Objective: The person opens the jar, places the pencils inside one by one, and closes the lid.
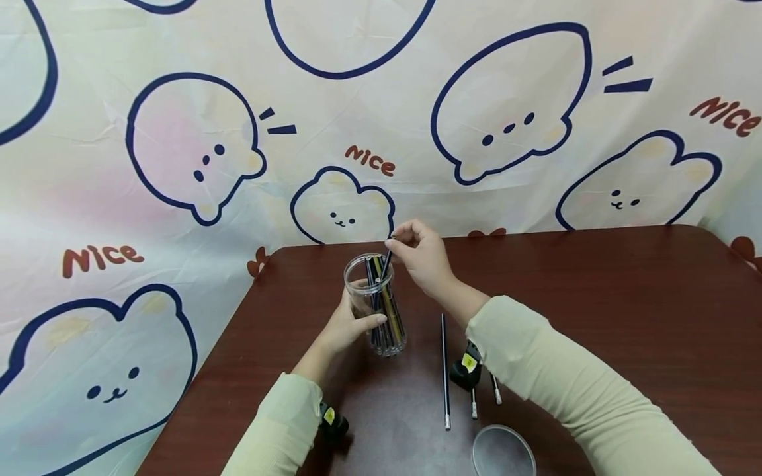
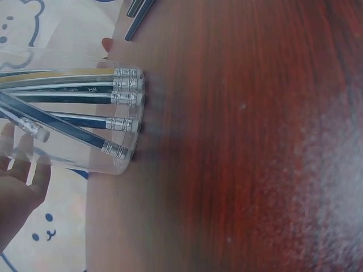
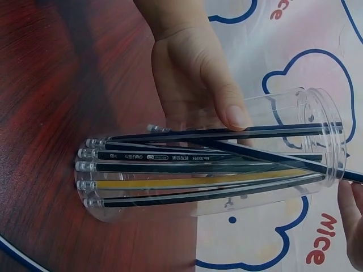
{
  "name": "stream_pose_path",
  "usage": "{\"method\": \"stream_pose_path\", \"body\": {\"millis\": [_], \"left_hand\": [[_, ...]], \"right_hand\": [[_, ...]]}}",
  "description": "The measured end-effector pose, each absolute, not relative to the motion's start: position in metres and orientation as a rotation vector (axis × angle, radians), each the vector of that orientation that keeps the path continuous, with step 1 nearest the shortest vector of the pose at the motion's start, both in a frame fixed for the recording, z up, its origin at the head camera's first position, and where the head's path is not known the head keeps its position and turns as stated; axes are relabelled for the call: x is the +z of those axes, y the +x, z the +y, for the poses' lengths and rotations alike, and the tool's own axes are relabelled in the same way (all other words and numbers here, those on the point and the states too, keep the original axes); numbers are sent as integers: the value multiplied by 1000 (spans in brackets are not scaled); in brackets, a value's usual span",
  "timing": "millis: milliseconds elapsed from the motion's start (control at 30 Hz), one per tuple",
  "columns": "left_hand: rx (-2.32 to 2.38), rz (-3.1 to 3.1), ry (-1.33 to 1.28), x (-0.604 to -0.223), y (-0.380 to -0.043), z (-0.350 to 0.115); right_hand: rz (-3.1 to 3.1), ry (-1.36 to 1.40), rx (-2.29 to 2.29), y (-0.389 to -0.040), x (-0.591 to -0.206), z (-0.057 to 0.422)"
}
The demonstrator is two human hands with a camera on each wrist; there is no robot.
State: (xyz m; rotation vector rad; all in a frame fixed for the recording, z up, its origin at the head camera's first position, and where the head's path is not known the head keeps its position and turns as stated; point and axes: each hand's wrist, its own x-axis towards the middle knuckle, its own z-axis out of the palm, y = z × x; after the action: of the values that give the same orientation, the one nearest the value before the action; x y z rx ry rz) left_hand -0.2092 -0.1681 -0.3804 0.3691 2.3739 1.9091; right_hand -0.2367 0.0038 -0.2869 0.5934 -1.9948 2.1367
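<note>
A clear plastic jar (image 1: 401,345) with several pencils in it stands near the middle of the dark wooden table. My left hand (image 1: 351,322) grips its side, thumb across the front, as the right wrist view also shows. Above the rim, my right hand (image 1: 425,259) pinches the upper end of a dark pencil (image 1: 386,264) between thumb and fingertips. That pencil (image 3: 266,154) slants down inside the jar in the right wrist view. The other pencils, mostly dark with one yellow pencil (image 3: 198,179), have their eraser ends at the jar's base.
A dark pencil (image 1: 445,377) lies on the table (image 1: 625,317) right of the jar. Two more pencils, partly hidden by my right wrist, show their eraser ends. A round clear lid (image 1: 505,453) lies at the near edge of view. Behind the table hangs a printed cloth (image 1: 333,119).
</note>
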Motion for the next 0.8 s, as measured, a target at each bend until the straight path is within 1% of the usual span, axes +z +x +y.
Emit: {"method": "stream_pose_path", "body": {"millis": [300, 567, 800], "left_hand": [[1920, 2401, 420, -381, -211, -169], [1921, 2385, 429, -383, -211, -169], [1986, 2323, 457, -382, -211, -168]], "right_hand": [[-2121, 676, 1891, -237, -289, -2], [-2084, 651, 1995, -238, -300, -1], [-2095, 679, 1977, -238, -302, 1]]}}
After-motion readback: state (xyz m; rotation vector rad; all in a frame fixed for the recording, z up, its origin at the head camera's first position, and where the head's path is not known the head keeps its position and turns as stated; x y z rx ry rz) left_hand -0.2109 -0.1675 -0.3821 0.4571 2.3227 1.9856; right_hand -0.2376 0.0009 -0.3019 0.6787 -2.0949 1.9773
